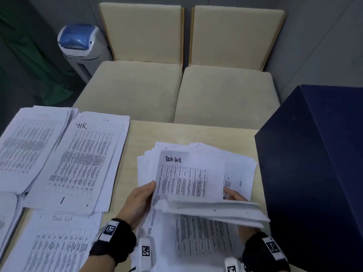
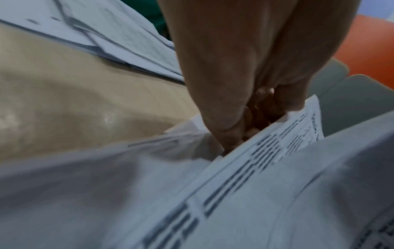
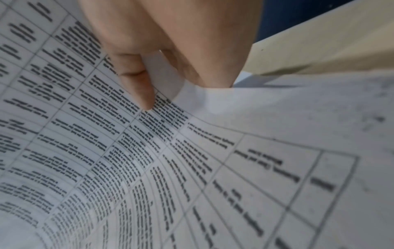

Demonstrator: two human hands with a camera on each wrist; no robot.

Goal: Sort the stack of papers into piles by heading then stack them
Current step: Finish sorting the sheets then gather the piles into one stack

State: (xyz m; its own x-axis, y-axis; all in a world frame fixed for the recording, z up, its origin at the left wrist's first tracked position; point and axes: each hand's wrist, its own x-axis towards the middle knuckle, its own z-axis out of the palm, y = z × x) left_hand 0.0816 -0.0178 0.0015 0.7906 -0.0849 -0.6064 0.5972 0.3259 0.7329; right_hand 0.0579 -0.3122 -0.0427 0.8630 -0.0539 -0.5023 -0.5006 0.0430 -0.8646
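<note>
Head view: a person sorts papers on a pale desk (image 1: 196, 132). The unsorted stack (image 1: 198, 232) lies in front of them, its far sheets fanned unevenly toward the desk's far edge. Both hands lift a sheet headed "Task List" (image 1: 188, 173), and a bundle of sheets (image 1: 216, 211) curls toward the person. The left hand (image 1: 139, 201) has a closed grip, thumb and fingers pinching the sheet's left edge. The right hand (image 1: 234, 196) pinches its right edge, thumb on the printed side. At left lie an "HR" pile (image 1: 82, 161), a blurred pile (image 1: 25, 150) overlapping it, and a nearer "Task List" pile (image 1: 59, 244). Bare desk shows between the HR pile and the stack. A dark blue box (image 1: 314, 173) stands just right of the stack. Two cream chairs (image 1: 176, 91) stand beyond the desk's far edge.
</note>
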